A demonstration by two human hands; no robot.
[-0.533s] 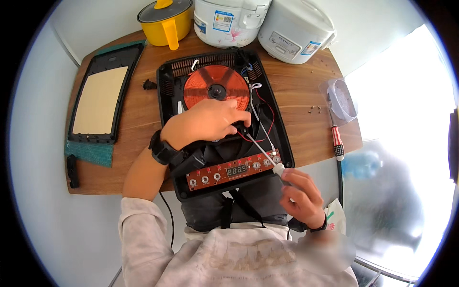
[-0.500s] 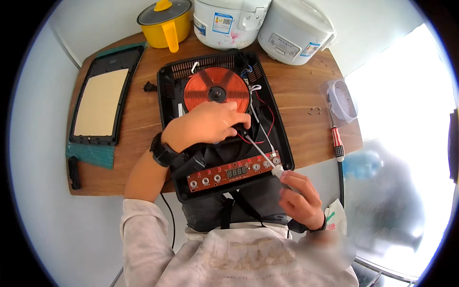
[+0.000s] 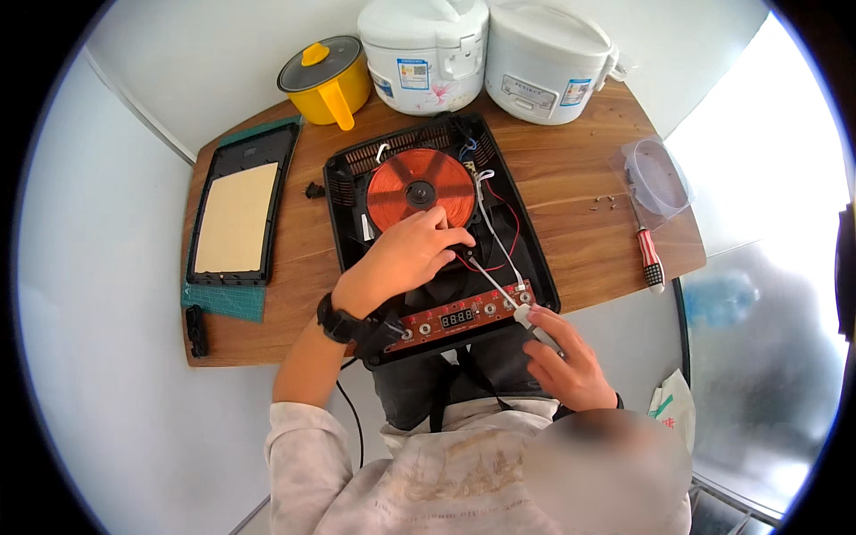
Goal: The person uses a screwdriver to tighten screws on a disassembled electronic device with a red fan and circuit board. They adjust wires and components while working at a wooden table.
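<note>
An open black cooktop housing point(image 3: 535, 250) holds a copper coil point(image 3: 401, 183) and, along its front, a red circuit board point(image 3: 425, 329) with a display and buttons. My left hand point(image 3: 409, 252) grips the coil assembly at its front-right edge, fingers curled over a black bracket. My right hand point(image 3: 571, 361) is closed on a white-handled screwdriver point(image 3: 499, 285), whose shaft angles up-left to a small screw beside my left fingertips. White and red wires point(image 3: 486, 214) run down the housing's right side.
A black panel point(image 3: 230, 223) lies on a green mat point(image 3: 223, 303) at left. A yellow pot point(image 3: 321, 94) and two white rice cookers point(image 3: 419, 49) stand behind. At right are loose screws point(image 3: 603, 201), a clear container point(image 3: 655, 174) and a red-handled screwdriver point(image 3: 650, 259) on the wooden table point(image 3: 571, 160).
The view has shifted, so the table and housing appear further right. Both hands keep about the same places relative to the housing, with the screwdriver still at the bracket.
</note>
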